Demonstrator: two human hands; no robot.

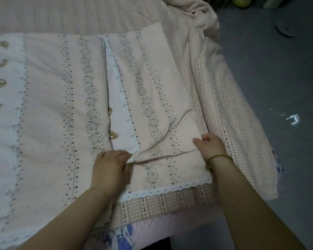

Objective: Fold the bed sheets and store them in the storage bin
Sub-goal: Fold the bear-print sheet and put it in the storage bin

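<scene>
**Mia:** Where is the bed sheet?

**Tom:** The pink bed sheet lies flat on the bed, from 9 o'clock to the middle. One flap is folded over it, from the middle toward 3 o'clock.

**Mia:** What are the hands doing?

**Tom:** The left hand, near 6 o'clock, pinches the flap's white corner between thumb and fingers. The right hand, near 4 o'clock, has its fingers curled on the flap's side edge.

**Mia:** What could go wrong?

**Tom:** I think the fold could turn out crooked. A long wrinkle runs between the hands. If one hand pulls harder, the edges won't match and the bump gets folded in. The flap is also close to the bed's side, so it could slip down.

**Mia:** And the bed and the room?

**Tom:** The bed has a soft checked cover, bunched up at 1 o'clock. The grey floor is at 3 o'clock, with what looks like a slipper at 2 o'clock. I see no storage bin.
</scene>
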